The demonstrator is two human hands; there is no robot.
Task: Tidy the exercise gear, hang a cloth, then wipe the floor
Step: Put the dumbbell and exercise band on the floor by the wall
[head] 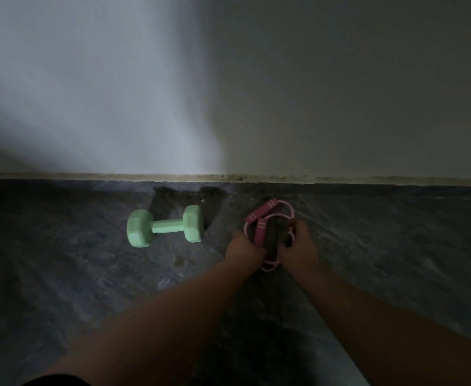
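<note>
Both hands, left hand (244, 247) and right hand (298, 240), grip pink resistance band (267, 218) on floor (89, 274); green dumbbell (165, 226) just left.

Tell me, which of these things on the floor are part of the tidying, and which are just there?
Part of the job:
- pink skipping rope, gripped by the left hand and the right hand
- green dumbbell, lying on the floor to its left, untouched
- dark floor, to be wiped later

Just there:
- wall
- pale skirting strip

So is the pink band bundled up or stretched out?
Bundled up. The pink band is gathered into loops between the left hand and right hand, its two handles side by side.
</note>
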